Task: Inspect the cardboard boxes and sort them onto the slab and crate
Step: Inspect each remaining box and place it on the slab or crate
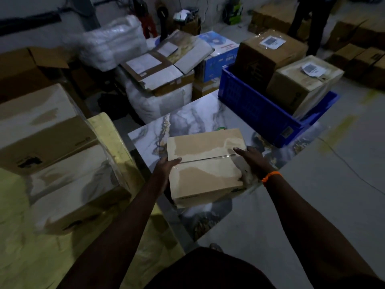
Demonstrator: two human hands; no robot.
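Observation:
A taped cardboard box [205,163] sits low over the marbled slab [193,119]; I cannot tell whether it rests on it. My left hand [166,166] grips the box's left edge, thumb on top. My right hand [253,161] holds its right edge, thumb laid across the lid and fingers down the side. The blue crate [250,107] stands on the slab's far right corner. It holds a dark cardboard box [268,57] and a paler wrapped box [300,84], both with white labels.
Stacked wrapped boxes [52,142] on yellow padding fill the left. Behind the slab are white sacks [158,101], a torn carton [158,67] and a blue printed box [218,57]. More cartons and a standing person's legs [312,24] are at the back right. Grey floor [333,184] lies to the right.

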